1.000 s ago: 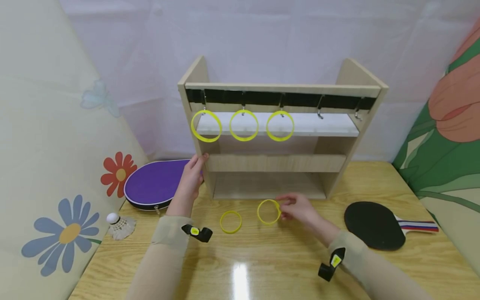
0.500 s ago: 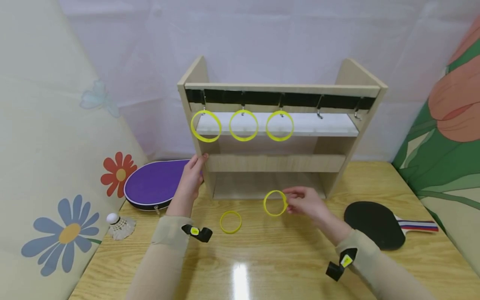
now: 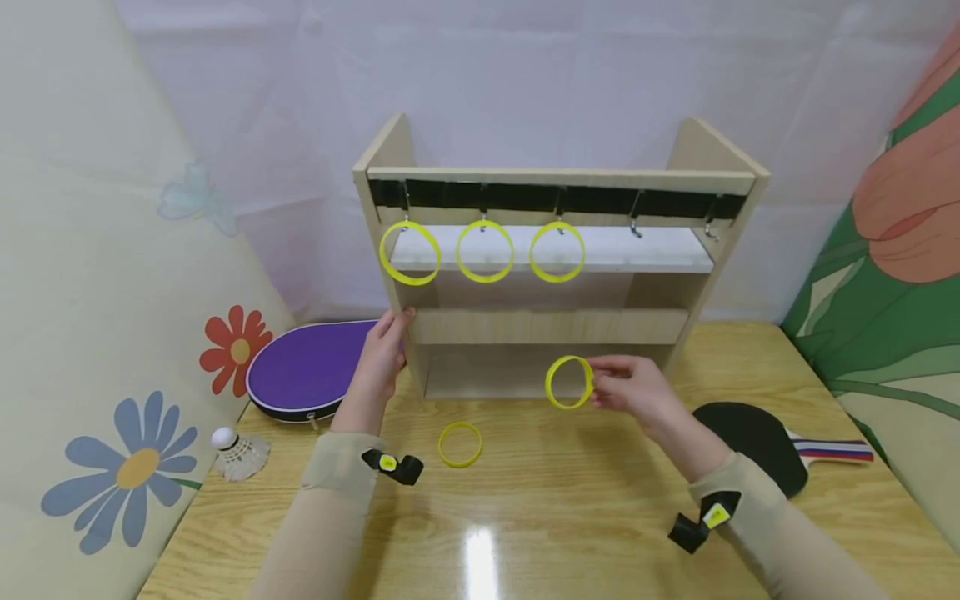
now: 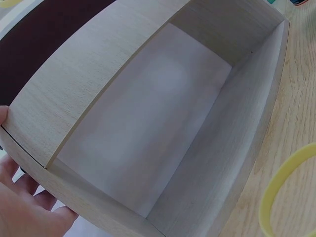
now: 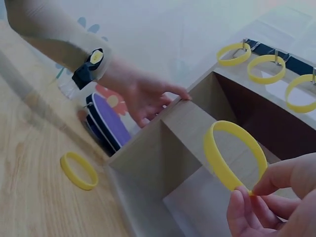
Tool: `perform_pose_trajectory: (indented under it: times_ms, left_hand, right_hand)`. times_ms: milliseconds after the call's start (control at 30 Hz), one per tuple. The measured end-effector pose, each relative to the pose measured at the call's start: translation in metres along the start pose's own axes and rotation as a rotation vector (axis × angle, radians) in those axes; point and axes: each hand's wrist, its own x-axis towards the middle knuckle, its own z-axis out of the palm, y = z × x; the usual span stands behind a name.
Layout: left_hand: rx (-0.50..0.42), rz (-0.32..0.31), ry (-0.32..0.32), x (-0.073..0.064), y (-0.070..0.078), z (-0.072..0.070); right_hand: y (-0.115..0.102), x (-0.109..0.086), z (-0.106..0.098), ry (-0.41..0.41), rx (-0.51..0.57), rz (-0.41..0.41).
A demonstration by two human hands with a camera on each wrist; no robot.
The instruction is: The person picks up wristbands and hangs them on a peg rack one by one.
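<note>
My left hand [image 3: 385, 350] grips the left side panel of a light wooden shelf [image 3: 551, 326], with the thumb on its front edge and the other fingers on the outer side. Between thumb and fingertips my right hand [image 3: 637, 387] pinches a yellow wristband [image 5: 216, 153], raised in front of the shelf's lower opening. Another yellow wristband [image 3: 461, 466] lies flat on the table between the two arms. Three more hang from the left hooks of the shelf's black strip [image 3: 517, 197]. Two bare hooks, a nearer one [image 3: 637, 225] and a far-right one [image 3: 712, 232], are to their right.
A purple paddle case [image 3: 311, 367] lies left of the shelf, behind my left forearm. In front of it is a shuttlecock [image 3: 240, 454]. On the right, a black table tennis paddle [image 3: 742, 433] is partly covered by my right forearm. Fabric backdrops enclose the wooden table [image 3: 570, 525].
My right hand has lifted the pinched wristband up and to the right, from low over the table to before the shelf's bottom opening. The left hand keeps its grip.
</note>
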Motion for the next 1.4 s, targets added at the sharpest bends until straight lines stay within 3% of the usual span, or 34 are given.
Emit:
perform_pose_trajectory:
  times_ms: [500, 1000, 1400]
  left_hand:
    - [0.009, 0.004, -0.008, 0.002, -0.003, -0.002]
    - [0.009, -0.005, 0.025, 0.003, -0.002, 0.001]
    - [-0.012, 0.005, 0.019, 0.003, -0.002, 0.001]
  right_hand:
    - [-0.026, -0.011, -0.023, 0.017, 0.049, -0.045]
    - [-0.048, -0.021, -0.043, 0.042, 0.228, -0.229]
    - [-0.076, -0.027, -0.046, 0.047, 0.254, -0.296]
